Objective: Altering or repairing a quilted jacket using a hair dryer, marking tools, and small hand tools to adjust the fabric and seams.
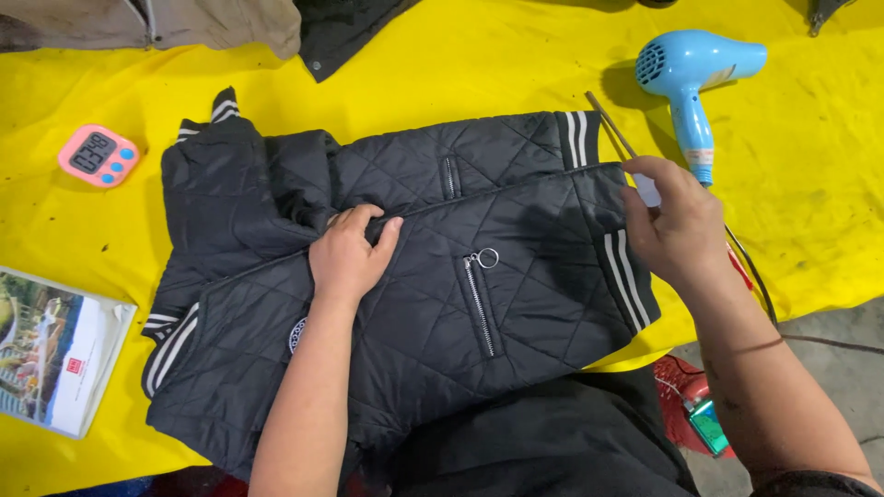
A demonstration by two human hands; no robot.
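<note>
A black quilted jacket (516, 276) with white-striped cuffs and hem lies spread on a yellow cloth (460, 64). My left hand (350, 253) presses down on the jacket's front opening near the middle, fingers curled over the edge of the fabric. At the jacket's right hem, my right hand (677, 221) holds a small white tag (647, 190) between thumb and fingers. A zipped pocket with a ring pull (485, 259) sits between the two hands.
A blue hair dryer (692, 78) lies at the upper right, its cord trailing off the table edge. A thin stick (610, 121) rests beside it. A pink digital timer (98, 155) sits at left, a booklet (55, 354) at lower left, folded garments at top.
</note>
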